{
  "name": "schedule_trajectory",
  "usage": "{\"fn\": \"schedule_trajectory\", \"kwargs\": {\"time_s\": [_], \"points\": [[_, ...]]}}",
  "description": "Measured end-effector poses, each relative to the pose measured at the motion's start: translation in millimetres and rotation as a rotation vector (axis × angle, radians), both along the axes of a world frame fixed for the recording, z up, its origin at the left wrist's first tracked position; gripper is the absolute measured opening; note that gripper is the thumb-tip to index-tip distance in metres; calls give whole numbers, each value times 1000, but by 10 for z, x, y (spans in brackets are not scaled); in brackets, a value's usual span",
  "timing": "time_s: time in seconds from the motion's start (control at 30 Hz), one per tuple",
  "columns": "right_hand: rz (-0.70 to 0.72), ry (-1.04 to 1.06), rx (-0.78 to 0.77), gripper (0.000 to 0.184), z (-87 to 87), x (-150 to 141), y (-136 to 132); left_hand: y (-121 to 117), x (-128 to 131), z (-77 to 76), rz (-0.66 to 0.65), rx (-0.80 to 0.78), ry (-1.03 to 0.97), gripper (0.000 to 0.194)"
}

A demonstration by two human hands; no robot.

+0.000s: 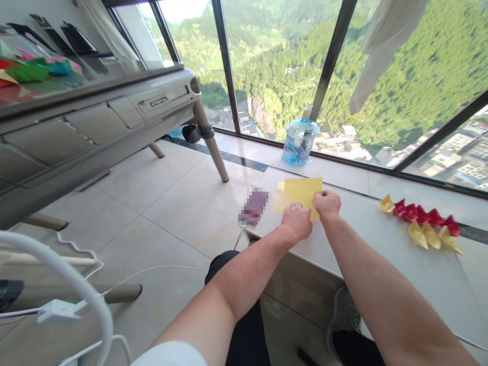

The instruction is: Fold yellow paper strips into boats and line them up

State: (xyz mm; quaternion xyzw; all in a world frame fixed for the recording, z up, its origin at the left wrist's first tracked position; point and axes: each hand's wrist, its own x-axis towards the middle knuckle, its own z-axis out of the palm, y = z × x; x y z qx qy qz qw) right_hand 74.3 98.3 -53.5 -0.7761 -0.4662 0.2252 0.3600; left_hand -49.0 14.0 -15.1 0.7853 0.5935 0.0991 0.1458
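Note:
A sheet of yellow paper (303, 189) lies on the low white table, with a paler yellow layer showing past its left edge. My right hand (328, 204) is closed at the sheet's right edge, pinching it between thumb and bent fingers. At the near edge, my left hand (297, 221) has its fingers curled down onto the paper, and its thumb is hidden. Over to the right stand folded paper pieces: a row of red ones (423, 216) with a yellow one (387, 204) at its end, and several yellow ones (430, 236) in front.
A blurred-out purple phone (254, 206) with a white cable sits left of the paper. Behind the table, a clear blue water jug (300, 142) stands by the window. A grey table (114, 117) with colourful paper on top fills the left. White cables (61, 311) hang at lower left.

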Motion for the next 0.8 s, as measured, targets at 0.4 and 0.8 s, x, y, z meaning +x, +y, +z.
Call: {"fn": "schedule_trajectory", "kwargs": {"time_s": [0.4, 0.8], "points": [[-90, 541, 165, 24, 310, 770, -878, 220, 1, 101, 336, -462, -1007, 28], [120, 657, 70, 26, 359, 1121, -1252, 91, 233, 180, 327, -697, -1359, 22]]}}
